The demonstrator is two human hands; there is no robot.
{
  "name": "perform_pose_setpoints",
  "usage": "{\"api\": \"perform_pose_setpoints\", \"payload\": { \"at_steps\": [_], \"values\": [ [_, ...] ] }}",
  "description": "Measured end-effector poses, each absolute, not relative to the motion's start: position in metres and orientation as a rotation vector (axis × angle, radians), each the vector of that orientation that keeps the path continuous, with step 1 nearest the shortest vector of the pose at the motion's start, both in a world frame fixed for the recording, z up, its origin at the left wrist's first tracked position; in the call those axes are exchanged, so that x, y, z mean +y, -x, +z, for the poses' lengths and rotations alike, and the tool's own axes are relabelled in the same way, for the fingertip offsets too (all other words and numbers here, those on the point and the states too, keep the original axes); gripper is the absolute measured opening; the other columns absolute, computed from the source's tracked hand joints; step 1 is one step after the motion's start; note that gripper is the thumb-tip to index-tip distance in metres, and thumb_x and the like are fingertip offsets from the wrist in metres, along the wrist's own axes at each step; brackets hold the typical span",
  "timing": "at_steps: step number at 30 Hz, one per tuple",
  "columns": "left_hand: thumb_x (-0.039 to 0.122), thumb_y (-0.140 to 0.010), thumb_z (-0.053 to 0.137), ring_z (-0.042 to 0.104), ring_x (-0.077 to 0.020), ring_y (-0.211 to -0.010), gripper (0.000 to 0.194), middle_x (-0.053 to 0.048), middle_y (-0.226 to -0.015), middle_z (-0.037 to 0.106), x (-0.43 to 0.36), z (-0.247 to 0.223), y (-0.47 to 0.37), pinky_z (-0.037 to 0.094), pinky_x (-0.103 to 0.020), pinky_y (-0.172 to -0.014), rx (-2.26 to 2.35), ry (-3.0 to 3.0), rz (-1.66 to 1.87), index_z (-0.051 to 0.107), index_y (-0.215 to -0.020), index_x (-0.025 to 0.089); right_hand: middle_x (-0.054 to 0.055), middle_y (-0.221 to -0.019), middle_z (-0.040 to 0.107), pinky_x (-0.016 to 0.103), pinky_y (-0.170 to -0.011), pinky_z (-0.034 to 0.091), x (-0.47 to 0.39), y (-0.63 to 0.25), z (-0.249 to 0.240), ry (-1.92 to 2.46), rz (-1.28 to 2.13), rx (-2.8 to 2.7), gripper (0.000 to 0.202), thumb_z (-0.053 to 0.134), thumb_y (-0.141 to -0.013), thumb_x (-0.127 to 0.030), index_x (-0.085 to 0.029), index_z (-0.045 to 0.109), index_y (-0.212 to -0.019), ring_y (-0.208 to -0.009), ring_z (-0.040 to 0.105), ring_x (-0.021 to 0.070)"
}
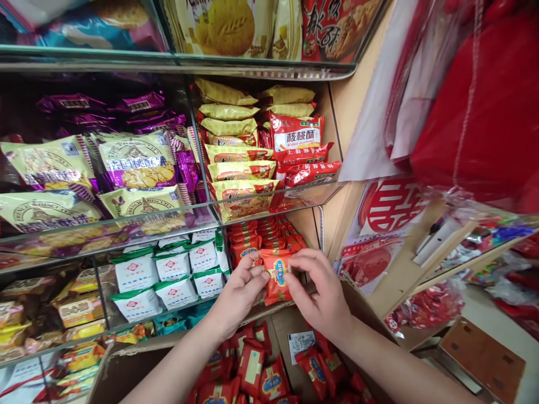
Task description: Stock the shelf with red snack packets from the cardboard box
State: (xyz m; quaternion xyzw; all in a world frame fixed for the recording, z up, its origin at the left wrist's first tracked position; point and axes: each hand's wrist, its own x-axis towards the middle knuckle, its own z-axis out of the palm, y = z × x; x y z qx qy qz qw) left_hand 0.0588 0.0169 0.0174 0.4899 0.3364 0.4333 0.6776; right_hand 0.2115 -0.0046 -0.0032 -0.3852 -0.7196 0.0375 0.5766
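Observation:
A small red snack packet [277,276] with a blue and yellow logo is held upright between both hands. My left hand [243,289] pinches its left edge, and my right hand [320,292] has its fingers and thumb on the right edge. Below the hands is an open cardboard box [132,359] with several similar red packets [273,379] and a small white paper slip [300,345] inside. Just behind the held packet, a shelf compartment holds rows of matching red packets [248,244].
Glass-edged shelves hold white and green packets [135,272], cream biscuit packs [138,160] and yellow and red packs [240,193]. A wooden side panel [343,112] stands right of them. Red bags [484,112] hang at the upper right; a brown box [484,359] is lower right.

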Motion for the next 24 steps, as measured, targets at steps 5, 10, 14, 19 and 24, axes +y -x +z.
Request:
{"api": "perform_pose_setpoints", "payload": {
  "at_steps": [5, 10, 14, 19, 24],
  "values": [
    [0.035, -0.068, 0.064, 0.048, -0.0077, -0.058, 0.047, 0.002, -0.072, 0.057, 0.02, 0.015, -0.06, 0.036, -0.022, -0.058, 0.763, -1.201, 0.938, 0.043, -0.108, 0.02, 0.013, -0.124, 0.043, 0.027, -0.062, 0.05, 0.004, -0.212, -0.011, 1.061, 0.528, -1.512, 0.056, 0.055, -0.075, -0.022, -0.02, 0.035, -0.127, -0.087, 0.056, 0.0163],
    [0.036, -0.078, 0.05, 0.049, -0.0096, -0.062, 0.038, 0.002, -0.073, 0.054, 0.019, 0.008, -0.062, 0.038, -0.023, -0.059, 0.954, -1.487, 0.936, 0.039, -0.11, 0.019, 0.008, -0.105, 0.06, 0.031, -0.071, 0.05, 0.011, -0.223, -0.003, 1.111, 0.998, -1.478, 0.051, 0.059, -0.07, -0.023, -0.018, 0.045, -0.119, -0.085, 0.06, 0.0163],
    [0.032, -0.082, 0.042, 0.047, -0.0112, -0.059, 0.014, 0.003, -0.066, 0.049, 0.007, 0.008, -0.063, 0.036, -0.024, -0.057, 1.19, -1.983, 0.961, 0.047, -0.087, 0.02, 0.005, -0.094, 0.064, 0.033, -0.074, 0.049, 0.023, -0.234, 0.011, 1.171, 0.925, -1.252, 0.04, 0.061, -0.067, -0.026, -0.016, 0.052, -0.104, -0.081, 0.061, 0.0166],
    [0.032, -0.08, 0.045, 0.052, -0.016, -0.069, 0.017, -0.003, -0.072, 0.055, -0.001, 0.013, -0.063, 0.037, -0.027, -0.061, 1.15, -2.519, 0.619, 0.055, -0.073, 0.02, 0.001, -0.082, 0.064, 0.032, -0.07, 0.05, 0.052, -0.218, 0.017, 1.102, 1.05, -1.259, 0.029, 0.065, -0.06, -0.022, -0.017, 0.052, -0.086, -0.073, 0.061, 0.0153],
    [0.028, -0.082, 0.04, 0.053, -0.0167, -0.071, 0.02, -0.003, -0.073, 0.056, 0.0, 0.011, -0.063, 0.039, -0.027, -0.063, 1.205, -2.567, 0.557, 0.056, -0.075, 0.02, 0.0, -0.08, 0.063, 0.028, -0.069, 0.047, 0.077, -0.181, 0.008, 1.085, 1.149, -1.394, 0.022, 0.064, -0.058, -0.016, -0.015, 0.053, -0.078, -0.072, 0.059, 0.0132]
  ]
}}
